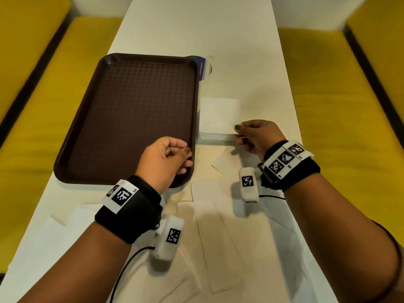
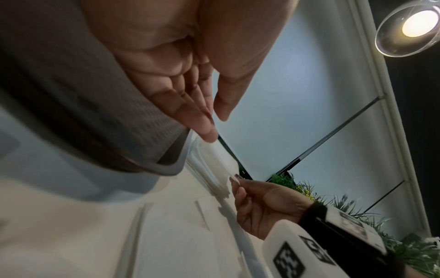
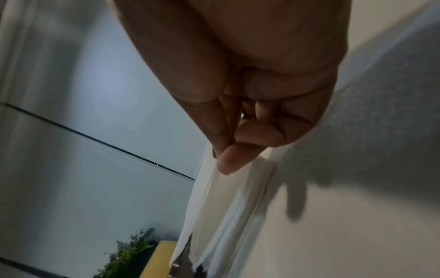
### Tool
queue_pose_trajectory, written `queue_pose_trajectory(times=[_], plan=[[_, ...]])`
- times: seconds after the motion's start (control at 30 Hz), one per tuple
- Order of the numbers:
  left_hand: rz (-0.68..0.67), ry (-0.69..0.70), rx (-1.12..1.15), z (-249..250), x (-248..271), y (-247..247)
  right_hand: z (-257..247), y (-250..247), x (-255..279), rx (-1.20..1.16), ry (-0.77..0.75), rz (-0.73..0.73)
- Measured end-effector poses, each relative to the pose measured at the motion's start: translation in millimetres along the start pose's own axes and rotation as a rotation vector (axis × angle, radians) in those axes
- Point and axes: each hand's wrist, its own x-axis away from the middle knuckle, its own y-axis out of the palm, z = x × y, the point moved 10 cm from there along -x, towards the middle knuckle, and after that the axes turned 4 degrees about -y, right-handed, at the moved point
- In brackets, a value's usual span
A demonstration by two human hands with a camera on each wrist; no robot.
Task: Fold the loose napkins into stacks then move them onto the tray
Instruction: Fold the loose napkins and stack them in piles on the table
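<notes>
Just beyond the right hand (image 1: 251, 136), pinching its top napkin (image 1: 219, 115), one folded stack sits off the empty tray (image 1: 91, 119); left hand (image 1: 166, 159), loosely curled, holds nothing; loose napkins (image 1: 220, 237) remain.

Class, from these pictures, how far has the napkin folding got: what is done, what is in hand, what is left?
Done: one folded stack sits on the table beside the tray. In hand: the right hand pinches a napkin at the stack's near corner; the left hand hovers over the tray's edge, holding nothing. Left: the tray holds no napkins, and loose napkins lie unfolded nearer the person.
</notes>
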Motion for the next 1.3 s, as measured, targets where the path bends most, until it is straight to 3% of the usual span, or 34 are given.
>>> queue_pose_trajectory(times=[0.53, 0.77, 0.97, 1.3], plan=[[-0.019, -0.008, -0.041, 1.5, 17.2, 5.5, -6.6, -15.5, -4.0, 0.318, -0.030, 0.076], [-0.133, 0.028, -0.195, -3.8, 42.9, 29.8, -18.6, -27.9, 61.7, 0.506, -0.133, -0.008], [-0.254, 0.097, -0.367, -14.6, 73.4, 63.4, 22.2, -41.2, 135.8, 0.694, -0.135, -0.153], [-0.410, 0.242, -0.716, -40.4, 120.7, 111.3, 75.0, -88.5, 206.6, 0.812, -0.104, -0.006]])
